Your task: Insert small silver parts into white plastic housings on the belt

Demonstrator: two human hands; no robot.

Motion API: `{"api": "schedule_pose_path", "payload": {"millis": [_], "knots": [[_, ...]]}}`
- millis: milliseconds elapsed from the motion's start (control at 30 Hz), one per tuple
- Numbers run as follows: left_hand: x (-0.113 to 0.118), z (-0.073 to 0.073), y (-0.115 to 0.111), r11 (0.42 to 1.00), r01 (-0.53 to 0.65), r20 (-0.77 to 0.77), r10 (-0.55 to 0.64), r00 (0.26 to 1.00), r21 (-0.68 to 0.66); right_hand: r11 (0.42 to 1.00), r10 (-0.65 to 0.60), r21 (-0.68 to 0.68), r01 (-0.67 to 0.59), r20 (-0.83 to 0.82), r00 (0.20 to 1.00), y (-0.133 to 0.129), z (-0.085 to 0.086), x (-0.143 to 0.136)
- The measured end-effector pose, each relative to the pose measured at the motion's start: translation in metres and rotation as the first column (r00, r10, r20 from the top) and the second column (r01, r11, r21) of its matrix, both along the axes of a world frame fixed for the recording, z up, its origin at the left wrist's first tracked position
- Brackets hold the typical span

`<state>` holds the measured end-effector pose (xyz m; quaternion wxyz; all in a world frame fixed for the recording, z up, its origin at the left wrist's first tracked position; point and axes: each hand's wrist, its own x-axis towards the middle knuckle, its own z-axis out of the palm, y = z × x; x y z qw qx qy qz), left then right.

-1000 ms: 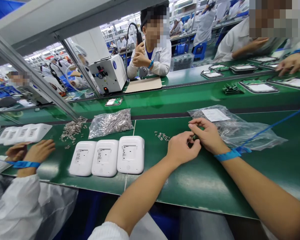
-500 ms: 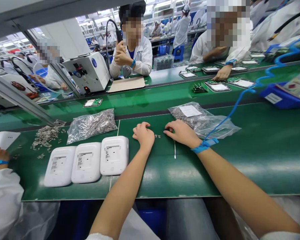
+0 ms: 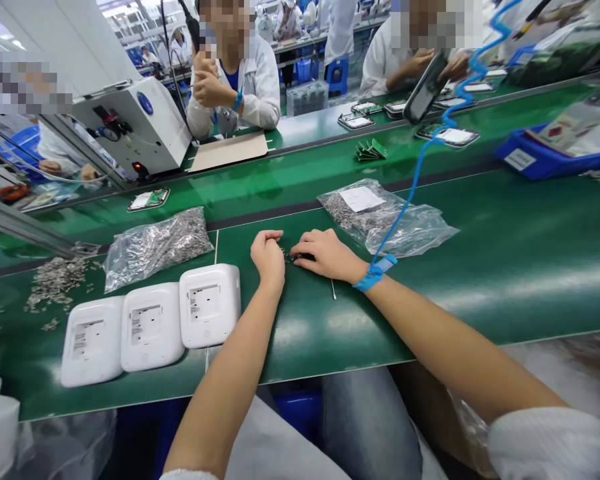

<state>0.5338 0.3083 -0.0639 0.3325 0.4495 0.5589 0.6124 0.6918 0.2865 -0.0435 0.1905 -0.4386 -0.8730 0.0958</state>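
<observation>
Left hand [image 3: 269, 259], small metal pieces [image 3: 287, 257] and right hand [image 3: 326, 255] were close together on a green workbench [image 3: 490, 267].
Well left of the left hand lay a heap of loose metal parts [image 3: 56, 279]; nearer to it, three white plastic housings [image 3: 153, 328] sat in a row, with a clear bag of metal parts [image 3: 161, 241] behind them. The left hand's fingers were curled inward; whether they gripped anything, I could not tell. The pieces lay in the gap between both hands' fingers. The right hand was palm down, fingers bent, its grip likewise unclear. A thin white-tipped stick [image 3: 334, 291] poked out below it, a blue strap [image 3: 374, 273] circled its wrist, a labelled clear bag [image 3: 363, 205] lay beyond, and a blue bin [image 3: 530, 155] stood well to its right.
</observation>
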Motion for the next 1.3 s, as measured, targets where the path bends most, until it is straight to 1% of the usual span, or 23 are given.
{"api": "schedule_pose_path", "payload": {"millis": [100, 167, 200, 233, 267, 300, 367, 400, 433, 467, 500, 533, 567, 600, 633, 700, 733, 800, 867, 967, 1100, 1200, 1300], "knots": [[-0.003, 0.004, 0.0, 1.0, -0.002, 0.028, 0.002, 1.0, -0.006, 1.0, -0.025, 0.008, 0.025, 0.05, 0.998, 0.002, 0.002, 0.001], [-0.008, 0.007, -0.003, 1.0, 0.007, 0.033, -0.007, 0.999, -0.018, 0.994, -0.108, 0.026, 0.106, 0.075, 0.991, 0.003, 0.002, 0.003], [-0.01, 0.009, -0.005, 1.0, 0.005, -0.011, -0.006, 1.0, -0.026, 0.985, -0.169, 0.039, 0.166, 0.085, 0.982, 0.004, 0.001, 0.004], [-0.012, 0.01, -0.009, 0.999, -0.006, -0.101, 0.003, 0.995, -0.034, 0.972, -0.234, 0.053, 0.23, 0.092, 0.968, 0.005, 0.001, 0.005], [-0.014, 0.011, -0.013, 0.999, -0.022, -0.233, 0.012, 0.972, -0.041, 0.954, -0.297, 0.066, 0.292, 0.095, 0.95, 0.006, 0.0, 0.007], [-0.014, 0.012, -0.019, 0.998, -0.032, -0.391, 0.01, 0.92, -0.049, 0.936, -0.351, 0.077, 0.344, 0.095, 0.932, 0.007, -0.001, 0.008], [-0.012, 0.013, -0.03, 0.995, -0.033, -0.676, -0.036, 0.736, -0.089, 0.91, -0.412, 0.085, 0.405, 0.084, 0.907, 0.008, -0.002, 0.01], [-0.009, 0.013, -0.035, 0.993, -0.026, -0.76, -0.074, 0.646, -0.118, 0.908, -0.417, 0.082, 0.412, 0.073, 0.906, 0.008, -0.002, 0.01], [-0.006, 0.013, -0.04, 0.989, -0.016, -0.813, -0.11, 0.572, -0.145, 0.91, -0.412, 0.078, 0.407, 0.06, 0.909, 0.009, -0.003, 0.011], [-0.003, 0.013, -0.043, 0.987, -0.007, -0.845, -0.135, 0.518, -0.162, 0.915, -0.401, 0.075, 0.397, 0.047, 0.915, 0.009, -0.004, 0.011], [-0.001, 0.013, -0.045, 0.986, 0.002, -0.861, -0.144, 0.488, -0.164, 0.92, -0.387, 0.074, 0.384, 0.033, 0.921, 0.009, -0.004, 0.01], [0.0, 0.014, -0.045, 0.989, 0.013, -0.863, -0.137, 0.487, -0.149, 0.926, -0.372, 0.073, 0.369, 0.019, 0.928, 0.009, -0.005, 0.01], [0.001, 0.014, -0.045, 0.992, 0.031, -0.848, -0.119, 0.516, -0.12, 0.934, -0.353, 0.072, 0.351, 0.009, 0.936, 0.008, -0.005, 0.01], [0.001, 0.015, -0.043, 0.996, 0.052, -0.814, -0.093, 0.574, -0.077, 0.942, -0.328, 0.071, 0.327, 0.003, 0.945, 0.008, -0.006, 0.01], [0.0, 0.016, -0.041, 0.997, 0.074, -0.754, -0.066, 0.654, -0.022, 0.952, -0.299, 0.069, 0.298, 0.001, 0.954, 0.009, -0.006, 0.01], [-0.004, 0.018, -0.035, 0.991, 0.089, -0.563, -0.019, 0.826, 0.098, 0.968, -0.241, 0.07, 0.239, 0.007, 0.971, 0.009, -0.008, 0.011], [-0.007, 0.018, -0.033, 0.986, 0.077, -0.452, -0.003, 0.892, 0.146, 0.973, -0.22, 0.072, 0.219, 0.013, 0.975, 0.01, -0.008, 0.012], [-0.011, 0.018, -0.027, 0.982, 0.013, -0.253, 0.036, 0.967, 0.189, 0.978, -0.195, 0.075, 0.193, 0.022, 0.981, 0.012, -0.009, 0.013], [-0.014, 0.017, -0.024, 0.983, -0.064, -0.12, 0.086, 0.989, 0.175, 0.984, -0.168, 0.072, 0.166, 0.025, 0.985, 0.014, -0.01, 0.014], [-0.016, 0.014, -0.021, 0.983, -0.133, -0.035, 0.139, 0.99, 0.122, 0.987, -0.149, 0.063, 0.146, 0.033, 0.988, 0.016, -0.011, 0.015], [-0.02, 0.011, -0.018, 0.986, -0.168, -0.09, 0.168, 0.982, 0.012, 0.987, -0.157, 0.048, 0.156, 0.027, 0.987, 0.017, -0.01, 0.014], [-0.022, 0.009, -0.016, 0.982, -0.173, -0.135, 0.162, 0.978, -0.078, 0.988, -0.147, 0.043, 0.146, 0.014, 0.989, 0.017, -0.01, 0.014], [-0.022, 0.01, -0.016, 0.98, -0.172, -0.121, 0.159, 0.98, -0.105, 0.991, -0.126, 0.046, 0.126, -0.001, 0.992, 0.018, -0.013, 0.016]]}}
